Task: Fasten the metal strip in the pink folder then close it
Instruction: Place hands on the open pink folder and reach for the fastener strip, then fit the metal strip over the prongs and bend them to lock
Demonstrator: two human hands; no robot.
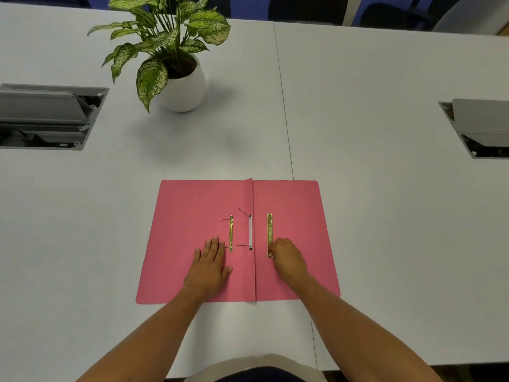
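Note:
A pink folder (192, 205) lies open and flat on the white table, spine running away from me. A white strip (250, 232) with two thin prongs sticking up sits by the spine. One gold metal strip (230, 232) lies on the left leaf. A second, wider gold strip (269, 230) lies on the right leaf. My left hand (210, 260) rests flat on the left leaf, fingers spread, just left of the narrow strip. My right hand (286, 257) is curled, fingertips pinching the near end of the wider strip.
A potted plant in a white pot (184, 86) stands behind the folder to the left. Open cable boxes are set into the table at far left (46, 117) and far right (479, 128). A table seam (283, 106) runs from the far edge toward me.

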